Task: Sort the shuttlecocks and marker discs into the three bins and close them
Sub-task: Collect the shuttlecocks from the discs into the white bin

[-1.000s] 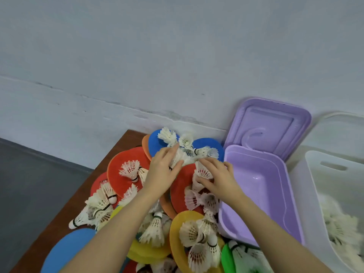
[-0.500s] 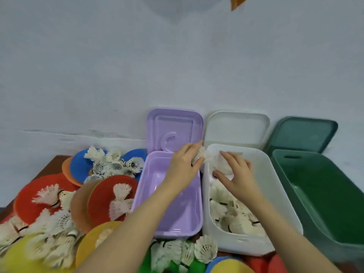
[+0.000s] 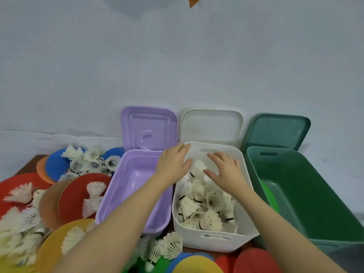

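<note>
Both hands now empty, fingers spread, over white bin [image 3: 244,170].

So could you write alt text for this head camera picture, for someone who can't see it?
Two bare hands, the left hand and right hand, hover open over a white bin of shuttlecocks, one shuttlecock between them. It stands lid-up between an empty purple bin and a green bin; more shuttlecocks and coloured discs lie left.
</note>
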### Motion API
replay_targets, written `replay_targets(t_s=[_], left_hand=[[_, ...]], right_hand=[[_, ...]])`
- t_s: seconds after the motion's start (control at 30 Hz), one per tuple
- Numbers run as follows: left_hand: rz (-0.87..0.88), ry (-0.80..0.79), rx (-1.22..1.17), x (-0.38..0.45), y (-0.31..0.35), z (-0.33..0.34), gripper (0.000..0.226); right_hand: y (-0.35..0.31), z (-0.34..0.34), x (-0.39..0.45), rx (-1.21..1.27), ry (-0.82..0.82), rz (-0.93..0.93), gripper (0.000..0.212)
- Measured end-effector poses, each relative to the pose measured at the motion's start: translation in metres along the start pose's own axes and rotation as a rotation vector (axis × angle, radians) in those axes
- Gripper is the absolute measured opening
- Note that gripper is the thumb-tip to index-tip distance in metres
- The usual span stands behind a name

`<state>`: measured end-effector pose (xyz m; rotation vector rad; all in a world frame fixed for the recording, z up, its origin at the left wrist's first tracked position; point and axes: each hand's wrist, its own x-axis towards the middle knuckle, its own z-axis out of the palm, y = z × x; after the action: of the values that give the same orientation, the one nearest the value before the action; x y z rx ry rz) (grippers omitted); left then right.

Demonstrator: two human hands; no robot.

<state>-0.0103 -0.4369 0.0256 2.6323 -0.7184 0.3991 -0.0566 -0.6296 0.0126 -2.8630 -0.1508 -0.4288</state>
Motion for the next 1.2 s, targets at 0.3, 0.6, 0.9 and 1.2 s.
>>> replay_targets(t_s=[0.3, 0.6, 0.9, 1.2], left_hand=[[-0.038, 0.067, 0.13, -0.056, -0.082, -0.055, 0.045], [-0.234, -0.025, 0.126, -0.118, -0.212, -0.093, 0.046], [-0.314, -0.106, 0.05, -0.192, -0.333, -0.098, 0.057], [-0.414, -0.137, -0.011, -0.248, -0.379, -0.087, 0.064]], right_hand=[[-0.084, 0.021, 0.037, 0.102, -0.055, -0.191, 0.046], [-0.207, 0.079, 0.079, 0.179, -0.183, -0.315, 0.055], [-0.308, 0.154, 0.084, 0.138, -0.353, -0.282, 0.04], [-0.356, 0.206, 0.059, 0.017, -0.317, -0.169, 0.035]])
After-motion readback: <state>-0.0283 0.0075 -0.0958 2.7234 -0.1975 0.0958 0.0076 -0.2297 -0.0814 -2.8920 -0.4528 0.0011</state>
